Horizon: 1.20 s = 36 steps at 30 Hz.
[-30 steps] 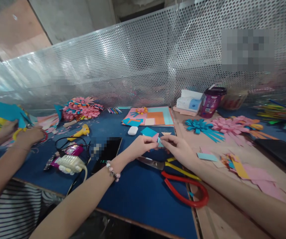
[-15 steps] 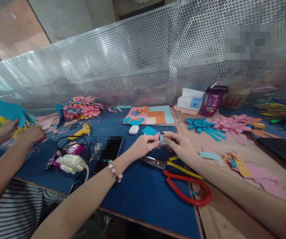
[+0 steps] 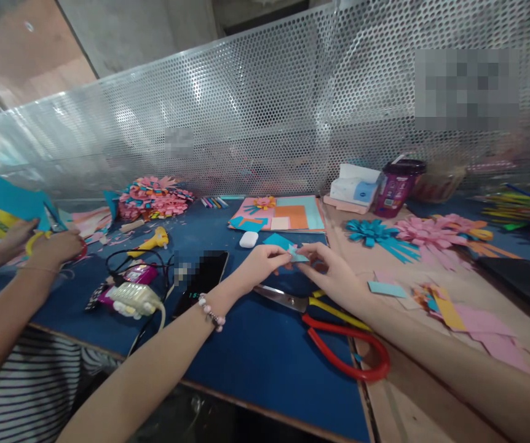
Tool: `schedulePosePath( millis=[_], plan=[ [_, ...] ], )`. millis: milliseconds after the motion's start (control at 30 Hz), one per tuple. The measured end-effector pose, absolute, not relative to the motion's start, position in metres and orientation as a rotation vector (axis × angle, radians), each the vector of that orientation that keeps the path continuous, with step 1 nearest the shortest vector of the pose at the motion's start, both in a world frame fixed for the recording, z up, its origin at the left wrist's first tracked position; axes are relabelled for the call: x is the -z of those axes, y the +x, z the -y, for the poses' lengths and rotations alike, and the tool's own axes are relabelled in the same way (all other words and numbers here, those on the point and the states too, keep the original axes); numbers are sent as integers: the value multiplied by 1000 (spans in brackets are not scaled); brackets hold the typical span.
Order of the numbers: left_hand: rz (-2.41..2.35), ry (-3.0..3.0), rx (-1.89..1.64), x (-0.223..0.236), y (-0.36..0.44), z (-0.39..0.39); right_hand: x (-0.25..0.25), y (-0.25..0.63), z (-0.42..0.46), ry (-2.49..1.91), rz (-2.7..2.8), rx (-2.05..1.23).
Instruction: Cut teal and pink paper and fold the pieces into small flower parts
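My left hand (image 3: 260, 266) and my right hand (image 3: 332, 269) meet above the blue table (image 3: 256, 351), both pinching one small light-blue paper piece (image 3: 297, 255) between fingertips. A bead bracelet (image 3: 210, 312) sits on my left wrist. Just below my hands lie scissors (image 3: 339, 329) with a red and yellow handle, blades pointing left. A teal paper scrap (image 3: 276, 240) lies on the table just behind my hands.
A co-worker's hands (image 3: 48, 246) at the left cut teal paper. A phone (image 3: 203, 274), a white plug with cable (image 3: 131, 298), a yellow glue gun (image 3: 152, 241), a stack of coloured sheets (image 3: 288, 215), paper flowers (image 3: 154, 198), a tissue box (image 3: 353, 187) and a purple jar (image 3: 396, 186) surround me. A perforated metal screen (image 3: 265, 117) closes the back.
My hands have risen slightly and drawn together on the paper piece, which now lies flatter between my fingertips. The view shifted a little.
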State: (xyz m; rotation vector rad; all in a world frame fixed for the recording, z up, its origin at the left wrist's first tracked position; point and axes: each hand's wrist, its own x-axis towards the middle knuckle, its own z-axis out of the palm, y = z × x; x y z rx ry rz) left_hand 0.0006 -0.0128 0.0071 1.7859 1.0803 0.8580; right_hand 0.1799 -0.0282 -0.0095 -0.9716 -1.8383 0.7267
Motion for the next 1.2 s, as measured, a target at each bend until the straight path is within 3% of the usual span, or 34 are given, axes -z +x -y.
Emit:
schedulePosePath(
  millis=[1200],
  plan=[
    [-1123, 1938, -903, -7, 2, 14, 12, 180, 25, -1001, 1741, -825]
  ],
)
